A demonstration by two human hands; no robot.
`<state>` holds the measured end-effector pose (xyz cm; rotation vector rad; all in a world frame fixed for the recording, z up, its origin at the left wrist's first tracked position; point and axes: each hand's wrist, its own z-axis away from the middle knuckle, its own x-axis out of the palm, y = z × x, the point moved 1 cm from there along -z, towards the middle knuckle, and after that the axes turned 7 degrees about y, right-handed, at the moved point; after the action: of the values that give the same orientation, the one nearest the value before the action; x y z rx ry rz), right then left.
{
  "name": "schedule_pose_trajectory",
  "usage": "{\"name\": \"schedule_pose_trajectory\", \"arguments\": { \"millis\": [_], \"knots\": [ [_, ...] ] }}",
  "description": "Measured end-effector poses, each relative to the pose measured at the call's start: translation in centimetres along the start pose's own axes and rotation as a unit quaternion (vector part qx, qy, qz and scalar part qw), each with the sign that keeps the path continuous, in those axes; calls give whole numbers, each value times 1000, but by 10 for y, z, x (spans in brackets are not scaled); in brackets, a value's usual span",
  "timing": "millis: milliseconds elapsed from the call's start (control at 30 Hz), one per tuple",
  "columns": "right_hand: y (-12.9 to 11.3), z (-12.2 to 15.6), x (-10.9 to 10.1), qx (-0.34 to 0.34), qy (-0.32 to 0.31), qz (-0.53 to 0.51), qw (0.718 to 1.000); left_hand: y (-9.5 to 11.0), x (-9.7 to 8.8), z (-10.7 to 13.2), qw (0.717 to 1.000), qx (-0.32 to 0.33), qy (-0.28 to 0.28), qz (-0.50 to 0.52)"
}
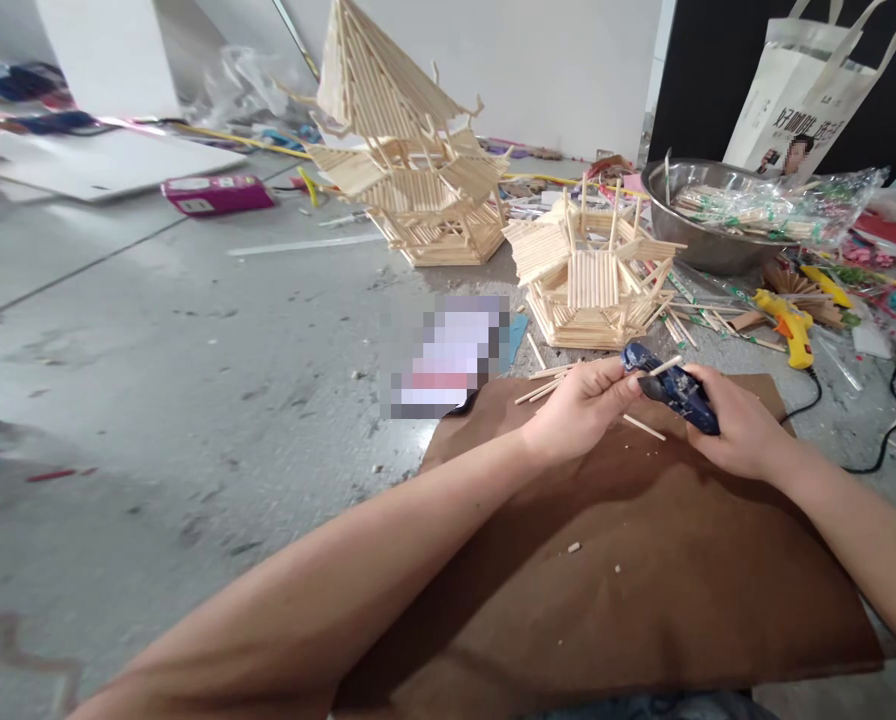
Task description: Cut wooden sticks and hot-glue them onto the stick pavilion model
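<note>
My right hand point(740, 425) is closed around a worn, dark blue hand tool point(684, 400); its exact kind does not show. My left hand point(579, 412) pinches a short pale wooden stick point(667, 366), which lies across the tool's far end. The left fingertips touch the tool there. Beneath both hands is a brown sheet point(643, 600) with small cut bits on it. One loose stick point(644, 428) lies just under the tool, and several more sticks point(542, 385) are scattered beside the left hand.
A small stick-built structure point(594, 280) stands beyond my hands, with a taller pagoda model point(418, 170) behind it. A phone point(452, 350) with a blurred screen lies left. On the right are a yellow glue gun point(789, 325) with its cord and a metal bowl point(707, 245).
</note>
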<state>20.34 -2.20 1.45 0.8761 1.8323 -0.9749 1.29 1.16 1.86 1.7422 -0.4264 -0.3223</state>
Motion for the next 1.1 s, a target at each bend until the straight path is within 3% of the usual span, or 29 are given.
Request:
{"name": "schedule_pose_trajectory", "arguments": {
  "millis": [533, 733, 933, 1100],
  "knots": [
    [-4, 3, 3, 52, -1, 41, 998, 2, 2, 2, 1000, -20, 1, 11],
    [-6, 3, 1, 66, -3, 51, 997, -1, 3, 2, 998, 18, 32, -43],
    [-8, 1, 1, 88, 2, 56, 995, -6, 4, 3, 980, 80, 112, -144],
    [-9, 1, 0, 80, 3, 31, 996, -3, 4, 4, 989, 60, 101, -94]
  ]
}}
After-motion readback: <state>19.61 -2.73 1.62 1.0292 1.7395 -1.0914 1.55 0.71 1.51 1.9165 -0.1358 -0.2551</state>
